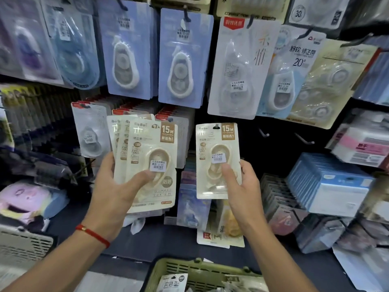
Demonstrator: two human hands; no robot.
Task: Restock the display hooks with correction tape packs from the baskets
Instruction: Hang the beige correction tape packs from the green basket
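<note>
Head view: left hand [113, 186] gripping fanned stack of beige correction tape packs [145, 165], thumb pressed on front pack. Right hand [242, 186] pinching single beige pack [217, 161], hang hole at a dark hook [216, 127]. Olive basket [202, 270] below, holding another pack [172, 282].

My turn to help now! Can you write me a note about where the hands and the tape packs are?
Left hand: holds a fan of beige packs.
Right hand: pinches one pack, its hole at a hook, seemingly going on.
Green basket below has at least one more pack.
Two bare hooks to the right.
Done: none surely hung.
Left: hang this pack, the fan, then the basket's.
</note>
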